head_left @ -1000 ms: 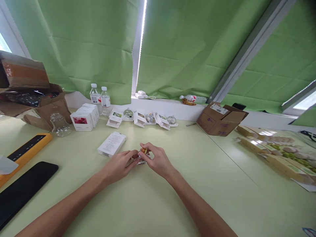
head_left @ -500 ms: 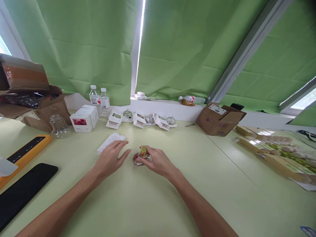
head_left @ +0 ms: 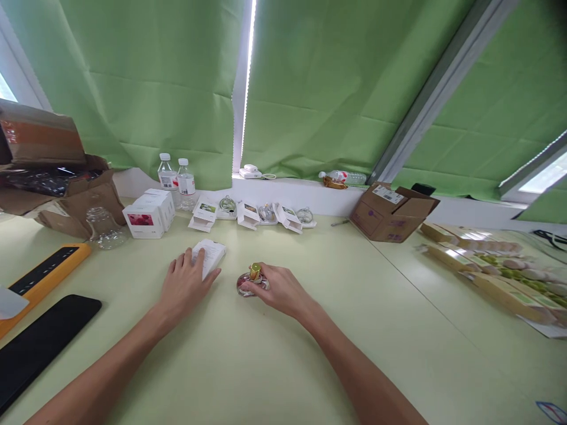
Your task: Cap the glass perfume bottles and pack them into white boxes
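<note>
My right hand (head_left: 281, 289) is closed around a small round glass perfume bottle (head_left: 245, 287) with a gold cap (head_left: 254, 270). The bottle stands on the table, and its right side is hidden by my fingers. To the left, my left hand (head_left: 183, 286) lies over the near end of a flat white box (head_left: 211, 252). Its fingers are spread, with the fingertips at the box and the thumb out to the right. The hand covers the left part of the box.
Behind are opened white cartons (head_left: 247, 216) with glass bottles in trays, stacked white boxes (head_left: 146, 219) and water bottles (head_left: 186, 184). At left lie a black phone-like slab (head_left: 51, 348) and an orange power strip (head_left: 51, 274). A cardboard box (head_left: 390, 215) stands back right.
My left hand has moved left and come down over the white box, whose end has turned slightly. My right hand stays on the perfume bottle in nearly the same place.
</note>
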`<state>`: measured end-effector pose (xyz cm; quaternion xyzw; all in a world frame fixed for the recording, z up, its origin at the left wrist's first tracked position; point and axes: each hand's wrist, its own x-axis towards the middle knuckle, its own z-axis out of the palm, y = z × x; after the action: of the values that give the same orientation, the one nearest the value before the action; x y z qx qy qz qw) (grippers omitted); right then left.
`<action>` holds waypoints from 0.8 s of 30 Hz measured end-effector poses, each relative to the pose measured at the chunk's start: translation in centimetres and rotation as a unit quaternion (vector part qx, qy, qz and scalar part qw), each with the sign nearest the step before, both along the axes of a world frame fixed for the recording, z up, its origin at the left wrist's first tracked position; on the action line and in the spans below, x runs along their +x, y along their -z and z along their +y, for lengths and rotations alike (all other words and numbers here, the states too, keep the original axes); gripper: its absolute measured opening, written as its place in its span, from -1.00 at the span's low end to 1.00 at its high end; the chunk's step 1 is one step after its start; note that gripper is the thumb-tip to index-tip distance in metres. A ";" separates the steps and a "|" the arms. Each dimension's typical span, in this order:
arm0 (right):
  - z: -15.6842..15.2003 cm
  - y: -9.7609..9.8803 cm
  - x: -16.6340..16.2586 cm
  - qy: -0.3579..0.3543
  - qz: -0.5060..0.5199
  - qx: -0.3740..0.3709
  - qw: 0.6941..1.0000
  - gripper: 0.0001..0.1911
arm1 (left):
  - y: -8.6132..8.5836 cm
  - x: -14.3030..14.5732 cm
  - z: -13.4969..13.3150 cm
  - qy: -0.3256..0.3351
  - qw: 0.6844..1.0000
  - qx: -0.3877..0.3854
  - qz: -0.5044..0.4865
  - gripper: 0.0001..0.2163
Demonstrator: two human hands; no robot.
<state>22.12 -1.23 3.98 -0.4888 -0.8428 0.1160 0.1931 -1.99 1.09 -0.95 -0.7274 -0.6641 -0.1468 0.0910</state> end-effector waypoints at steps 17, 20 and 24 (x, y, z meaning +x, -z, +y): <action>0.2 0.1 0.1 -0.004 -0.003 0.000 1.000 -0.67 | -1.2 0.3 -0.3 0.054 0.989 -0.064 -0.121 -0.41; 0.2 0.1 0.1 -0.006 -0.002 -0.008 1.000 -0.68 | -1.6 0.2 -0.2 0.039 0.988 -0.077 -0.130 -0.42; 0.2 0.2 0.2 -0.007 0.000 -0.009 1.000 -0.68 | -2.2 0.0 0.0 0.016 0.986 -0.101 -0.133 -0.41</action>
<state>22.28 -1.03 3.78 -0.4842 -0.8453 0.1251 0.1881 -2.00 1.08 1.24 -0.7175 -0.6699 -0.1759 -0.0743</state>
